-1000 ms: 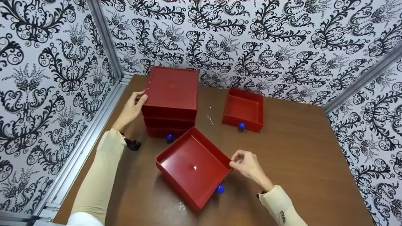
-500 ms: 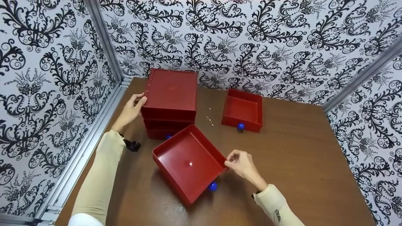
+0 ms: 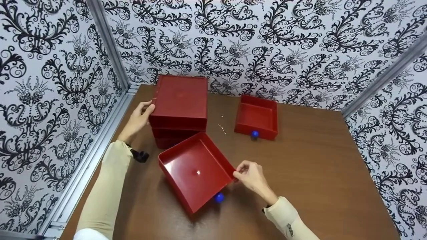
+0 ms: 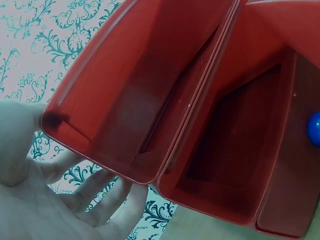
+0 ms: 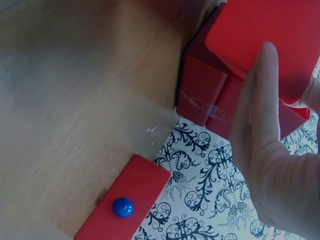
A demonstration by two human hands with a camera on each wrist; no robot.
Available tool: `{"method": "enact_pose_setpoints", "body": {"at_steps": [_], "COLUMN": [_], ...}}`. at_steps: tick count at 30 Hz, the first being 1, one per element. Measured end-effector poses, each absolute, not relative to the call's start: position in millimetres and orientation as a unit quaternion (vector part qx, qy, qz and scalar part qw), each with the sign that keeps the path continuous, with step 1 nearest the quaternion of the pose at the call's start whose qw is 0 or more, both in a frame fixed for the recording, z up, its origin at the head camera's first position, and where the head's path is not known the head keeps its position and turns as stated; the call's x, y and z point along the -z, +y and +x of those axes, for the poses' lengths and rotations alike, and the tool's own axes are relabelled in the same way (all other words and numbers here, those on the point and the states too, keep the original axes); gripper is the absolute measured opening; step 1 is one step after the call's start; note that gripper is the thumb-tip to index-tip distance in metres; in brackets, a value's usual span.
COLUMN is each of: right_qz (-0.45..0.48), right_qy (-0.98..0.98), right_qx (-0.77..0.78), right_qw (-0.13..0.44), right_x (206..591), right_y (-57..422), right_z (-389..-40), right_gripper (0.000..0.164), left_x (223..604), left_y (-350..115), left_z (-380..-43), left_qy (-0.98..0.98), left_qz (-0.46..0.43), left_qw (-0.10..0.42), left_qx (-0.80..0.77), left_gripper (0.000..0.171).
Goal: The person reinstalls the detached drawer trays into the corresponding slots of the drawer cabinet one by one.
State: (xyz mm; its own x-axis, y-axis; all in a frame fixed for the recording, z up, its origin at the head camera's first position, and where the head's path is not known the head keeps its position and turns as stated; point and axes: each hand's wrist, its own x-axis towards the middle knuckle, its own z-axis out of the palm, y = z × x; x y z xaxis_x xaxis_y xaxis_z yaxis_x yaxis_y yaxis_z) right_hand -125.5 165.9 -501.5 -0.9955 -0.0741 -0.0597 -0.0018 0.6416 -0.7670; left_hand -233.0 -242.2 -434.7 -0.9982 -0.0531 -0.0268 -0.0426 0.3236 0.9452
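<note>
Right grip [image 3: 251,175] pinches the near-right corner of a red drawer [image 3: 190,163], thumb and fingers on the rim. We see that drawer in front of the stack, turned at an angle and tilted, its hollow side up toward the head camera. A blue knob [image 3: 219,197] sticks out of its lower-right wall. We can't tell whether its low edge touches the counter [image 3: 310,170]. Its far corner overlaps the stack's front in the head view; contact unclear.

Left grip [image 3: 137,116] rests on the left side of the red cabinet [image 3: 180,96], thumb at the front edge, fingers fairly straight along the side wall. We count three tiers there: in the left wrist view the upper two gape, and the lowest is closed off by a drawer front [image 4: 292,165] with a blue ball knob [image 4: 315,129].

Second red drawer [image 3: 257,115] lies flat, hollow side up, right of the cabinet and well apart from it, near the back wall [image 3: 233,43]; its round blue knob [image 3: 255,134] faces the person. Small bright specks [image 3: 223,129] show between the two. We note beige sleeves [image 3: 108,180] on both arms and black-and-white scroll patterns behind.
</note>
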Motion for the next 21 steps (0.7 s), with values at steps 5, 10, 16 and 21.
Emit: {"method": "enact_pose_setpoints", "body": {"at_steps": [5, 10, 16, 21], "right_qz": [-0.015, -0.014, -0.003, 0.013], "right_qy": [0.892, 0.899, 0.906, 0.900], "right_qx": [0.451, 0.438, 0.423, 0.435], "right_qw": [0.038, 0.002, -0.019, -0.024], "right_x": [503.1, 507.4, 511.2, 515.8], "right_y": [160.5, 154.8, 147.0, 141.3], "right_z": [-121.0, -119.4, -116.9, -115.0], "right_gripper": [0.008, 0.009, 0.011, 0.012], "left_x": [435.3, 433.8, 435.0, 434.9], "left_y": [-242.4, -241.7, -242.1, -242.1], "left_z": [-233.2, -233.0, -233.4, -233.5], "left_qy": [-0.813, -0.808, -0.812, -0.820], "left_qz": [0.027, 0.026, 0.020, 0.017], "left_qw": [0.003, 0.002, 0.003, 0.011], "left_qx": [0.582, 0.589, 0.583, 0.571], "left_gripper": [0.057, 0.058, 0.057, 0.056]}}
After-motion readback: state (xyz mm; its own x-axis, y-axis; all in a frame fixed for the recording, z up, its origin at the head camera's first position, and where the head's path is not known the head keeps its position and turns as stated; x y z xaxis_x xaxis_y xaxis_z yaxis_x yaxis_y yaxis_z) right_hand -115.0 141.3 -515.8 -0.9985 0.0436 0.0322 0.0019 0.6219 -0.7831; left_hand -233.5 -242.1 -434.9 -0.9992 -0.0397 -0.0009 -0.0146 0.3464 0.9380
